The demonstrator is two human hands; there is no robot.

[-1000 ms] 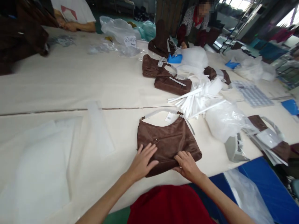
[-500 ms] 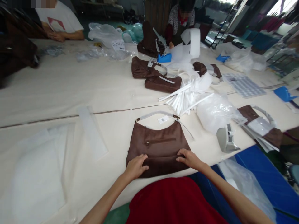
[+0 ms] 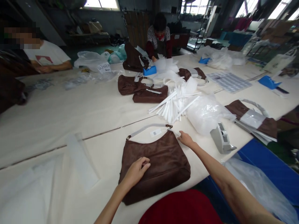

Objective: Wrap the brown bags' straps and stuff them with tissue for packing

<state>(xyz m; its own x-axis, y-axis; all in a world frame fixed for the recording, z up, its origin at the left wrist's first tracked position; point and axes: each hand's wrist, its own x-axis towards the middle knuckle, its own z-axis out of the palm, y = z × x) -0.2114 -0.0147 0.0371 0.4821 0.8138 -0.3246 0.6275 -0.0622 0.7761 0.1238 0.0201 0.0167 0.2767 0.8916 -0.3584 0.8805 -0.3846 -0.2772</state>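
Note:
A brown shoulder bag (image 3: 161, 155) lies flat on the table before me. Its handle (image 3: 147, 126) is covered in pale wrapping and arches away from me, with a white tag (image 3: 156, 133) inside the loop. My left hand (image 3: 136, 171) rests on the bag's face, fingers slightly bent and thumb apart, gripping nothing. Beside the bag's upper right corner, my right hand (image 3: 186, 139) pinches the end of a thin pale-wrapped strap (image 3: 174, 132) that comes from the handle's right end. The fingertips partly hide that end.
Right of the bag stand a grey tape dispenser (image 3: 222, 138) and a clear plastic bag (image 3: 205, 113). White rolled strips (image 3: 169, 105) and more brown bags (image 3: 150, 95) lie beyond. Translucent sheets (image 3: 25, 189) lie left. Two people are at the table's far side.
My right hand has left the bag's lower part and moved up to the thin strap. My left hand remains on the bag. The zipper seen on its face no longer shows. The view has tilted up.

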